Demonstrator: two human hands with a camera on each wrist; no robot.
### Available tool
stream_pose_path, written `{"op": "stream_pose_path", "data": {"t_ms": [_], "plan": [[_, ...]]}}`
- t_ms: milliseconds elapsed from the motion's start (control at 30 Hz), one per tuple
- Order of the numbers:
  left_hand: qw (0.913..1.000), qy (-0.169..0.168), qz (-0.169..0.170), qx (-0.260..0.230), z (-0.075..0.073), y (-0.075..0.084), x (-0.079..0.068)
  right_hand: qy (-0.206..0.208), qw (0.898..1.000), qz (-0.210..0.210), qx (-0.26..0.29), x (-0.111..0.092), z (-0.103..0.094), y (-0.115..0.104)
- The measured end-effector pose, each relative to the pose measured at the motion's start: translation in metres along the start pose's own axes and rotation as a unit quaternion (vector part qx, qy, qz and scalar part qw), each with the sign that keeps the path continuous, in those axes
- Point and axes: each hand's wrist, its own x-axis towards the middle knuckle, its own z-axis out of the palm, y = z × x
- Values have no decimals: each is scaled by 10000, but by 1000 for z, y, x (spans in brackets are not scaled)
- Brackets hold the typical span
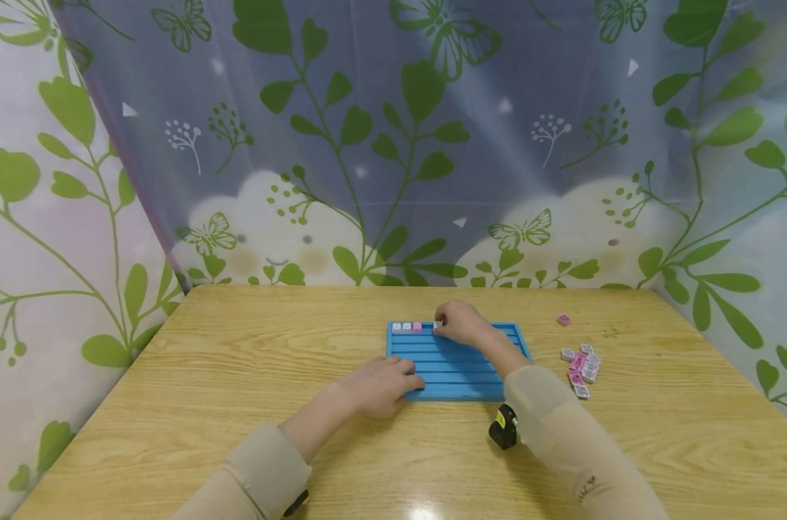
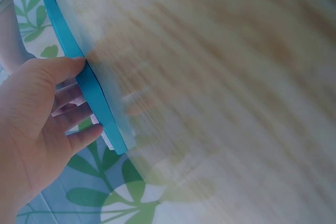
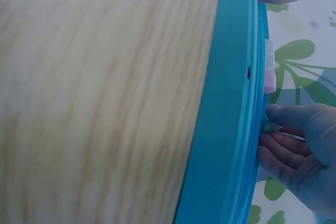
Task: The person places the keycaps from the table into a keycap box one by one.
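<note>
Your right hand (image 1: pixel 463 323) has its grip clamped on a small white square tile (image 1: pixel 436 327), at the far row of the blue rectangular ridged board (image 1: pixel 458 367) on the wooden surface (image 1: pixel 237 354). Your left hand (image 1: pixel 382 386) rests on the board's near-left corner, fingers loosely apart.

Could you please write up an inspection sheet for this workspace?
Surface: wood-grain table.
Job's things: blue grooved tray; three tiles, white, white and pink, at the left of its far row; loose tiles, pink and white, to its right, with a pink tile lying apart.
Clutter: nothing seen.
Hands: left hand touches the tray near its front left corner; right hand pinches a white tile at the far row.
Cables: nothing seen.
Surroundings: leaf-and-butterfly fabric.
</note>
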Motion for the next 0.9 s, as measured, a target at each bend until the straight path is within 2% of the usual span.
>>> {"op": "stream_pose_path", "data": {"t_ms": [633,900], "plan": [[10000,-47,7,68,-2,0,0,34,9969,-98,-777,5,2,-5],[10000,-59,13,56,-2,1,-1,13,9965,-175,-822,7,6,-4]]}}
